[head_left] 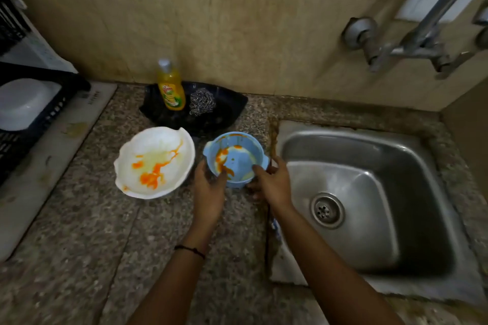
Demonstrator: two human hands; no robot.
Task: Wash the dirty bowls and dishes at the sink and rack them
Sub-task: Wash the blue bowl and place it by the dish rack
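Sitting dry and empty at the worktop's right edge: steel sink [369,192], tap [412,42] on the wall above, no water running that shows. Waiting at the far left edge: dark rack [39,103] with a white dish [23,103] already in it, well apart from the sink, so dripping across the worktop [79,258] looking likely on the carry over. Lying near the worktop's middle, just left of the hands: white bowl [154,162], orange sauce smeared inside, untouched, close enough to be getting knocked by an elbow. Resting at the back edge: dark tray [195,111] holding yellow soap bottle [171,87] and steel scrubber [202,101]. Gripping both sides of the blue bowl [233,159], just beside the sink's left rim: left hand [208,192] curled on its near-left wall, thumb over the rim; right hand [272,182] pinching the near-right rim by the small handle. Cannot tell whether lifted or on the worktop. Risking a slip, with sauce greasing the rim under the thumb; tilting during the move possibly spilling residue on the worktop; clipping the sink rim also possible.
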